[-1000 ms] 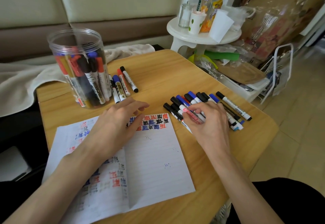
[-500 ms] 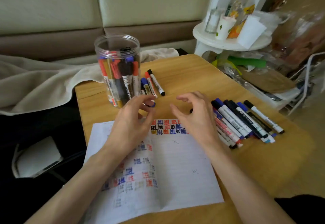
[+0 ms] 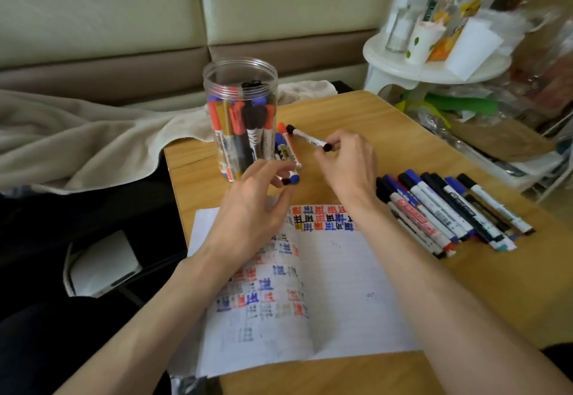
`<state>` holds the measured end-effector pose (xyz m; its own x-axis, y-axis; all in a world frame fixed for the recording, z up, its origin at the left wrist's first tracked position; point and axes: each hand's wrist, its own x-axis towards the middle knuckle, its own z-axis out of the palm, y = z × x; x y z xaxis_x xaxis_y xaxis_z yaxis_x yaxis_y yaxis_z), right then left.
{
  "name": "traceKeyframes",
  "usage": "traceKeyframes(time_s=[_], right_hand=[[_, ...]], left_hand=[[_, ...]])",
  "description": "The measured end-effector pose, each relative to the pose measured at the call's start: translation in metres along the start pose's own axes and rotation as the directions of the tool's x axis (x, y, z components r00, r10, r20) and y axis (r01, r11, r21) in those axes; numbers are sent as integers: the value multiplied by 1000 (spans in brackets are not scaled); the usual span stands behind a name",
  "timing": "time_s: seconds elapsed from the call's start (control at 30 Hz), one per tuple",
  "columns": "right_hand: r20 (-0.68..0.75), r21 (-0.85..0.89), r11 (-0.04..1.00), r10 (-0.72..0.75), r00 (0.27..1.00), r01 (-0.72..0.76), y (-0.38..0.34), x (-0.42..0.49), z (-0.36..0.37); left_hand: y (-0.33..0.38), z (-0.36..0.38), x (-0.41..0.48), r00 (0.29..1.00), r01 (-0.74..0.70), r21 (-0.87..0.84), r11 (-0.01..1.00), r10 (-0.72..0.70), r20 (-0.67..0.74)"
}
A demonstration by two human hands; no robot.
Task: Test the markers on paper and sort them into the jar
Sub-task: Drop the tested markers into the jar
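A clear plastic jar [image 3: 240,84] holding several markers stands at the table's far left. Beside it lie a red marker [image 3: 283,134] and blue markers [image 3: 280,146]. My right hand [image 3: 347,165] pinches the near end of a black-capped white marker [image 3: 307,137] next to the jar. My left hand [image 3: 251,208] reaches to the blue markers by the jar, fingertips at a blue-capped end [image 3: 293,180]. An open notebook [image 3: 341,286] with red, blue and black test marks lies under my forearms. A row of several markers [image 3: 449,211] lies to the right.
The wooden table [image 3: 387,134] ends close behind the jar, where a beige blanket [image 3: 77,140] lies on a sofa. A white round stand [image 3: 434,65] with bottles and cups is at the back right, with clutter below it.
My right hand left the marker row, moved across to the jar side and took hold of the black-capped marker. My left hand moved up from the notebook toward the blue markers.
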<state>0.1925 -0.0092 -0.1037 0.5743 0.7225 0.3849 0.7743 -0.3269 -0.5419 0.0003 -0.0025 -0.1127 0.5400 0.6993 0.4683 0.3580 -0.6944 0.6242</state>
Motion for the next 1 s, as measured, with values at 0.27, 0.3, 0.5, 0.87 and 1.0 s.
traceKeyframes(time_s=[0.27, 0.3, 0.5, 0.87, 1.0], right_hand=[[-104, 694, 716, 206, 973, -78, 11, -46, -95], [-47, 740, 660, 249, 967, -134, 13, -53, -104], [167, 825, 462, 352, 921, -326, 27, -95, -108], [324, 754, 532, 212, 922, -387, 31, -115, -100], [336, 753, 541, 175, 925, -376, 35, -113, -104]], left_hand=[[24, 10, 1, 996, -71, 26, 997, 70, 49], [29, 12, 0, 996, -71, 38, 997, 69, 61], [43, 18, -7, 988, -123, 29, 992, 120, 96], [44, 27, -19, 958, -168, -37, 985, 172, 229], [46, 27, -16, 953, -196, -38, 980, 200, 228]])
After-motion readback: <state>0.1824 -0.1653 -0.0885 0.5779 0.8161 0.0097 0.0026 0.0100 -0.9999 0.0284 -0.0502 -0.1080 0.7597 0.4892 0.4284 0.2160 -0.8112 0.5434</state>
